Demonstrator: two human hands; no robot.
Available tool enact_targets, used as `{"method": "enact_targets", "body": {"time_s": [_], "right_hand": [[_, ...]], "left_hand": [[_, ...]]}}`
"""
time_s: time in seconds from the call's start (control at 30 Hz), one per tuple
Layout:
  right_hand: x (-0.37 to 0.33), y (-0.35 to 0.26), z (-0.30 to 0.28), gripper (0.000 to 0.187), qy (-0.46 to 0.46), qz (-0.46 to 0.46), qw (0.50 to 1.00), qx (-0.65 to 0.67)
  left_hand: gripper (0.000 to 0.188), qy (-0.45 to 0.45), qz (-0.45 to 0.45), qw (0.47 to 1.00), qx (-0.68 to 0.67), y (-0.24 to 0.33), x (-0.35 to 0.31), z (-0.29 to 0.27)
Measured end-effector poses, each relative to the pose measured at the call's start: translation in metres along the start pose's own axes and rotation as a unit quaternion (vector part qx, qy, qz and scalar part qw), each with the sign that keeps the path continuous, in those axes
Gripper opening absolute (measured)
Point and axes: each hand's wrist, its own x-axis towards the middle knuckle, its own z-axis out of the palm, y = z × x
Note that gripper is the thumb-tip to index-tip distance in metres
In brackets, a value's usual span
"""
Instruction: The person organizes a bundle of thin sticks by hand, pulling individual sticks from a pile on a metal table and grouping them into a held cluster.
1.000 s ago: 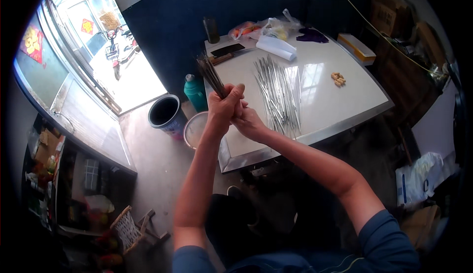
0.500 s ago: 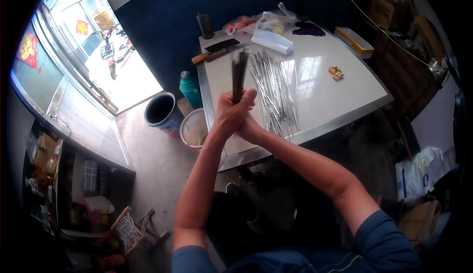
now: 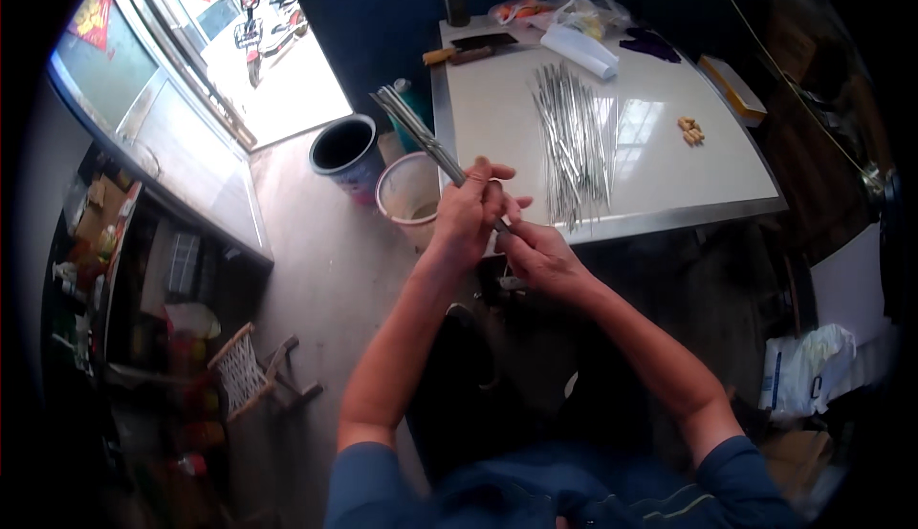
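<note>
A bundle of metal skewers (image 3: 418, 135) slants up and left, beyond the table's left edge. My left hand (image 3: 467, 212) is wrapped round its lower part, with some fingers partly lifted. Close below, my right hand (image 3: 543, 259) is closed at the bundle's bottom end, fingertips pressed against it. How many skewers the hands hold is hidden. More loose metal skewers (image 3: 571, 142) lie in a spread heap on the white table (image 3: 488, 108), to the right of my hands.
At the table's back are a cleaver (image 3: 483, 42), a white roll (image 3: 579, 51), plastic bags (image 3: 583, 15), and a purple cloth (image 3: 650, 45). Small tan pieces (image 3: 690, 131) lie right. Buckets (image 3: 344, 147) and a green bottle (image 3: 409, 113) stand left; a folding stool (image 3: 251, 372) is lower left.
The bundle has tipped from nearly upright to leaning left. My right hand has shifted from against the left hand to the bundle's bottom end. The view has moved somewhat left.
</note>
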Motion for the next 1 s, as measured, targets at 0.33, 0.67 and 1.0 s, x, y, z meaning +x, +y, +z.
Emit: {"method": "enact_targets", "body": {"time_s": [0.33,0.67,1.0], "right_hand": [[-0.088,0.007,-0.016,0.028,-0.028,0.074,0.996,0.037],[-0.124,0.011,-0.05,0.032,-0.084,0.121,0.985,-0.085],[-0.114,-0.005,-0.075,0.029,-0.265,-0.034,0.9,-0.344]], "left_hand": [[0.043,-0.028,-0.083,0.992,0.085,-0.028,-0.085,0.017],[0.049,-0.062,0.33,0.609,0.718,0.006,-0.137,0.037],[0.022,-0.246,-0.126,0.74,0.613,-0.008,-0.144,-0.011]]}}
